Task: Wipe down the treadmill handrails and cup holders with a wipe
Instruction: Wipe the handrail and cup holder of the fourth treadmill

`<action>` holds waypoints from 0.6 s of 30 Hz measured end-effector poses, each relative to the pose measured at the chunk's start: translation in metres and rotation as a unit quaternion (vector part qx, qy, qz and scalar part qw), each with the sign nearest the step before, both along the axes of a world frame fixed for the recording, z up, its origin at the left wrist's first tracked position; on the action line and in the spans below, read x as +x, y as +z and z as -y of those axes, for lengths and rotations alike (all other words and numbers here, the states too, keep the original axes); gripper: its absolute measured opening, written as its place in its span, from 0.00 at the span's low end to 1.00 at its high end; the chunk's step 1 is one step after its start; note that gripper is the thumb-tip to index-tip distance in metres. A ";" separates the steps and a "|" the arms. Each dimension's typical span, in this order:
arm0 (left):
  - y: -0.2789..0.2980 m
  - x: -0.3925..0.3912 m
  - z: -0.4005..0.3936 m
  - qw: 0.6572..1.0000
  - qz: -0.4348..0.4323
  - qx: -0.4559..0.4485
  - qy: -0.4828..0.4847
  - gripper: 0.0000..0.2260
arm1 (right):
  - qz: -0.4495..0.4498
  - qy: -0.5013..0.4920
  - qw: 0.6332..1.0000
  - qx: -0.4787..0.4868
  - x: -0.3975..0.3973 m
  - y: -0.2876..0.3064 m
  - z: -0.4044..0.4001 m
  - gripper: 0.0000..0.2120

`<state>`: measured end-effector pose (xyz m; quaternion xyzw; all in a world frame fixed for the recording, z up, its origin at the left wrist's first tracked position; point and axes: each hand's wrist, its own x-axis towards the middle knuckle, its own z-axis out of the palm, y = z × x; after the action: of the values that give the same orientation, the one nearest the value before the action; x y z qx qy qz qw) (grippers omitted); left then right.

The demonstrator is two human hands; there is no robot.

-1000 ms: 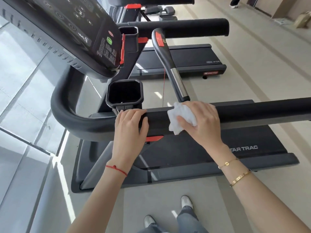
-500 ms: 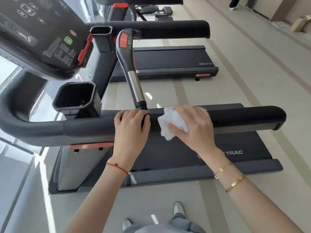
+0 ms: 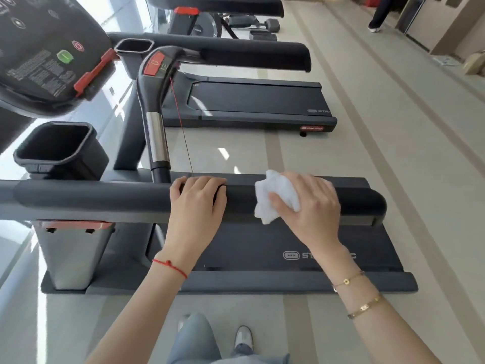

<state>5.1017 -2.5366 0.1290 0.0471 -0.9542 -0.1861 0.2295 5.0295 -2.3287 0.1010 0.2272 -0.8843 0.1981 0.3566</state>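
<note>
L hand (image 3: 195, 203) grips handrail (image 3: 105, 200) | R hand (image 3: 312, 206) presses wipe (image 3: 273, 197) on rail, just right of L | cup holder (image 3: 56, 148) up-left of L

The pale striped floor (image 3: 328, 158) carried it all: the near treadmill (image 3: 262, 282) sat across mid-frame, a second treadmill (image 3: 257, 101) stood above it, and dumbbells (image 3: 271, 24) lay at top centre.

We see a matt, padded-looking black handrail (image 3: 105, 198), a crumpled white cloth-like wipe (image 3: 273, 198), a matt plastic cup holder (image 3: 63, 151), a shiny brushed-metal grip (image 3: 156, 137), and a glossy pale floor (image 3: 393, 153).
</note>
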 end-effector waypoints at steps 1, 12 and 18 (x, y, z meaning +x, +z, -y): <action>0.000 -0.001 -0.004 1.000 0.002 0.000 0.000 0.09 | 0.006 -0.025 1.000 -0.013 -0.003 0.001 -0.002 0.18; -0.001 -0.010 -0.037 1.000 0.013 -0.008 -0.017 0.10 | -0.004 0.005 1.000 -0.017 -0.008 -0.003 -0.031 0.20; 0.002 -0.018 -0.066 0.998 0.033 0.003 -0.053 0.11 | -0.016 -0.048 0.998 -0.033 -0.009 -0.003 -0.037 0.19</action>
<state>5.0837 -2.4705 0.1313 0.0030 -0.9618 -0.1993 0.1879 5.0201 -2.2919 0.0979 0.1753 -0.8813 0.2064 0.3872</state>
